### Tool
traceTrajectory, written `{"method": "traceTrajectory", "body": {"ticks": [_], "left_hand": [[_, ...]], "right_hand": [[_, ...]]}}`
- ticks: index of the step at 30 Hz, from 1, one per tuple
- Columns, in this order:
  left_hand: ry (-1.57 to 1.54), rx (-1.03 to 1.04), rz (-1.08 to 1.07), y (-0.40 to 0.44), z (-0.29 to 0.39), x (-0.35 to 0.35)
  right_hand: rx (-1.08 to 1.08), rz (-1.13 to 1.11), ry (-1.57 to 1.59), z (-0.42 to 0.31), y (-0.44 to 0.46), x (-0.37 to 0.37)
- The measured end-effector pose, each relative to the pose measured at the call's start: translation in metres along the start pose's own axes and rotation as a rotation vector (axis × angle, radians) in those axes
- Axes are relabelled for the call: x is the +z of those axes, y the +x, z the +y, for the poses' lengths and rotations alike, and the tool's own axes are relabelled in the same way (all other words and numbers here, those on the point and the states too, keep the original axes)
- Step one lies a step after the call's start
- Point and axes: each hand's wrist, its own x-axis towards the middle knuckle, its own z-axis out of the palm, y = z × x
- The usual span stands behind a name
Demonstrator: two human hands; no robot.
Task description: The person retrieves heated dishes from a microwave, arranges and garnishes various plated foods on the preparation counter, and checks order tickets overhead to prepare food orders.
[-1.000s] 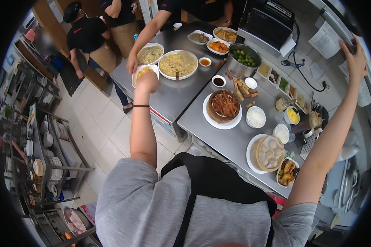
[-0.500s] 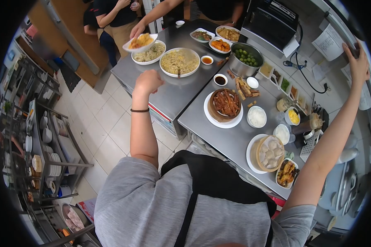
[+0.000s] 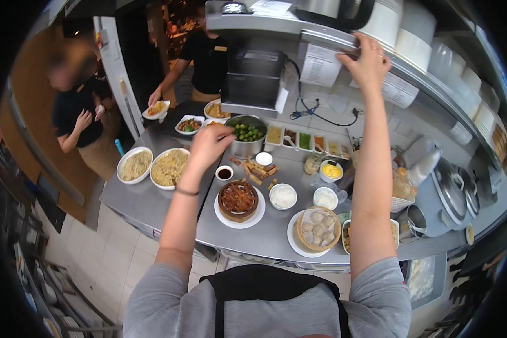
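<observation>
My left hand (image 3: pixel 208 147) is raised over the counter, fingers curled together, just left of a steel pot (image 3: pixel 248 149) of round green vegetables. Nothing shows in its fingers. My right hand (image 3: pixel 369 63) reaches up to the metal rail (image 3: pixel 397 59) under the shelf, fingertips over its edge and thumb below. A printed slip (image 3: pixel 320 65) hangs from the rail just left of the thumb. Below my left hand are a dark sauce dish (image 3: pixel 224 173) and a steamer basket of brown chicken feet (image 3: pixel 238 200) on a white plate. A steamer of dumplings (image 3: pixel 319 227) stands further right.
Bowls of fried rice (image 3: pixel 169 169) stand on the left counter. A co-worker (image 3: pixel 203 62) across it holds a dish of yellow food (image 3: pixel 156 110); another person (image 3: pixel 79 107) stands left. A black machine (image 3: pixel 256 84), a cable (image 3: pixel 315 112), rice bowls (image 3: pixel 283 196) and pot lids (image 3: pixel 450 188) are on the right.
My view has turned right and up. My right hand remains at the rail; my left hand has moved from beside the fried rice to beside the pot. The co-worker's dish is further back.
</observation>
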Motion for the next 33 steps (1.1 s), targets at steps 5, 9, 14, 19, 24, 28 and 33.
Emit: {"method": "traceTrajectory", "body": {"ticks": [5, 9, 14, 19, 24, 28, 33], "left_hand": [[-0.345, 0.149, 0.254, 0.117, 0.072, 0.064], [-1.028, -0.112, 0.045, 0.168, 0.102, 0.076], [-1.175, -0.215, 0.032, 0.16, 0.102, 0.088], [-1.152, -0.25, -0.04, 0.136, 0.096, 0.095], [-1.13, -0.285, -0.052, 0.126, 0.09, 0.101], [-1.128, -0.282, -0.066, 0.127, 0.09, 0.102], [-1.131, -0.283, -0.068, 0.126, 0.089, 0.101]], "right_hand": [[-0.041, 0.026, 0.029, 0.003, -0.001, -0.001], [-0.036, 0.032, 0.059, 0.005, -0.002, 0.0], [-0.022, 0.023, -0.001, 0.01, -0.003, 0.005], [-0.06, 0.083, 0.041, 0.014, -0.001, 0.01], [-0.088, 0.12, 0.037, 0.012, -0.002, 0.009], [-0.045, 0.077, 0.056, 0.001, -0.006, -0.012], [-0.002, 0.051, 0.152, -0.003, -0.007, -0.02]]}}
